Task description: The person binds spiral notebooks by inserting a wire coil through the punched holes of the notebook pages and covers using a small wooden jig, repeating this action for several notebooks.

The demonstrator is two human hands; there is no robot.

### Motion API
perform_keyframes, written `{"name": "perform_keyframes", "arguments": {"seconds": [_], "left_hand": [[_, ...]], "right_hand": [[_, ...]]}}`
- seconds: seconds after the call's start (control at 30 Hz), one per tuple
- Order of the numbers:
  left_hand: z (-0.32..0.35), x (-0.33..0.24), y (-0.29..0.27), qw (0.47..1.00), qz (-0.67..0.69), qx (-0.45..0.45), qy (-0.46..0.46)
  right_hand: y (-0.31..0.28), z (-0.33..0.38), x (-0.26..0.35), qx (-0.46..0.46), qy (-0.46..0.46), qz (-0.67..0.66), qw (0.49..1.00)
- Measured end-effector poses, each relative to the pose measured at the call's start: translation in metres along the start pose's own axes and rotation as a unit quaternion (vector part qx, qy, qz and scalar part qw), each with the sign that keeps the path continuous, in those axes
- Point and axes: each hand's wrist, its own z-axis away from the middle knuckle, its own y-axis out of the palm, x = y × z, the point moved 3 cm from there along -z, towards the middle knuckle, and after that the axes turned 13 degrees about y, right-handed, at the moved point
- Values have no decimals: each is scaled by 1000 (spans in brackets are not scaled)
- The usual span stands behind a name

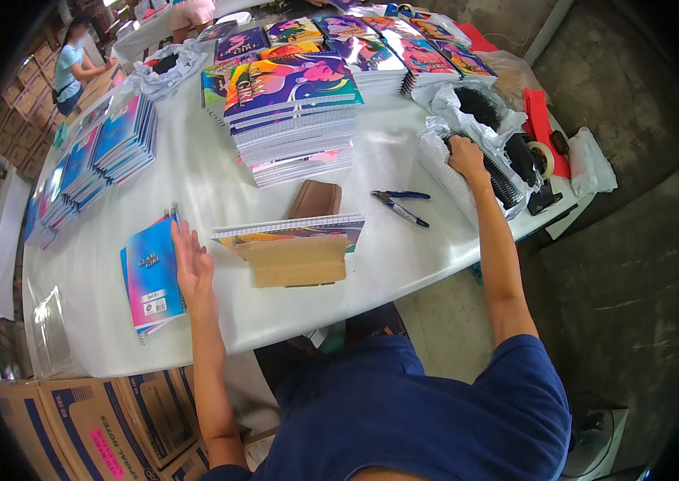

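Note:
My left hand (193,260) is held upright with its fingers stretched out, along the right edge of a small pile of blue and pink spiral notebooks (147,268). To its right, a colourful notebook block (339,234) stands on edge behind a folded brown cardboard piece (298,262). My right hand (468,156) reaches to the right side of the table, into an opened packet of black binding coils (502,183). Its fingers are curled closed at the coils' far end; the fingertips are partly hidden. Blue-handled pliers (400,206) lie between the block and the packet.
Tall stacks of colourful notebooks (295,120) fill the table's far middle. More blue notebooks (107,156) are stacked at left. A brown pouch (315,199) lies behind the block. A tape roll (542,159) sits far right. Cartons (99,425) stand below left; another person (76,68) works beyond.

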Motion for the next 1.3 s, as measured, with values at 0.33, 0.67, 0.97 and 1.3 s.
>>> {"name": "perform_keyframes", "arguments": {"seconds": [0.33, 0.67, 0.97, 1.3], "left_hand": [[-14, -29, -3, 997, -48, -26, 52], [-31, -116, 145, 800, -441, 286, 289], [-27, -88, 170, 811, -384, 376, 229], [-28, -88, 168, 816, -373, 380, 224]], "right_hand": [[-24, -5, -9, -144, -15, -65, 987], [-160, 141, 121, 111, -210, -453, 859], [-141, 173, 133, 134, -145, -558, 806], [-124, 171, 128, 122, -200, -585, 776]]}}
